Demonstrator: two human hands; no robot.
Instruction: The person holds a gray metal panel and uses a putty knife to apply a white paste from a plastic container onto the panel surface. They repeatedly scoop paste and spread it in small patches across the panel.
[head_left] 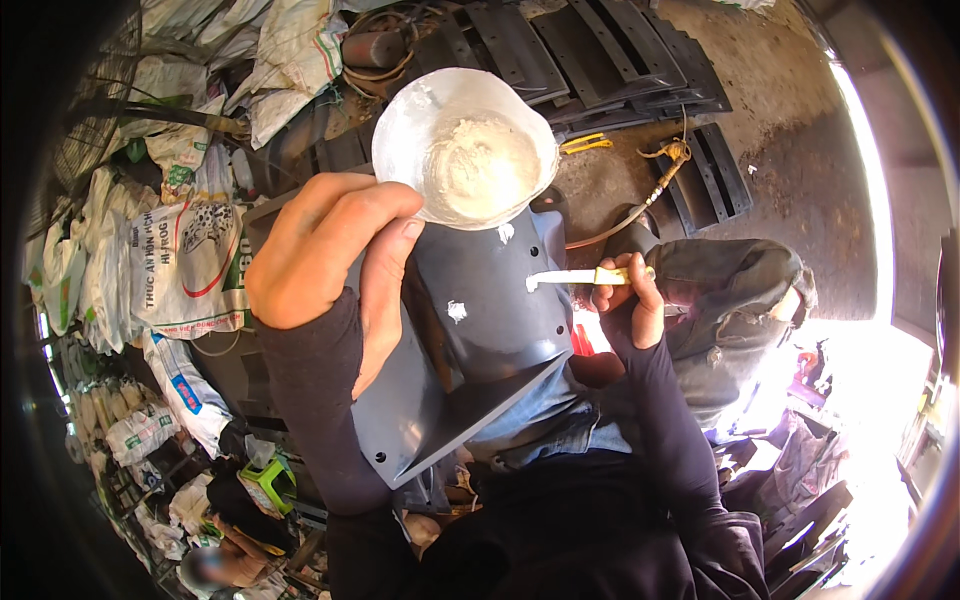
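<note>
While the left hand (pixel 325 265) arches, fingers pinching the bowl (pixel 405 130), the right hand (pixel 638 305) pinches a tool (pixel 568 277); a panel (pixel 495 300) lies below their fingers, partly hidden by the bowl.

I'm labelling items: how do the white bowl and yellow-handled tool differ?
The bowl is wide and roundish; the tool is slim and straight. The bowl contains a pale mass; the tool has a white dab at its tip. Both are held, by left hand and right hand respectively.
</note>
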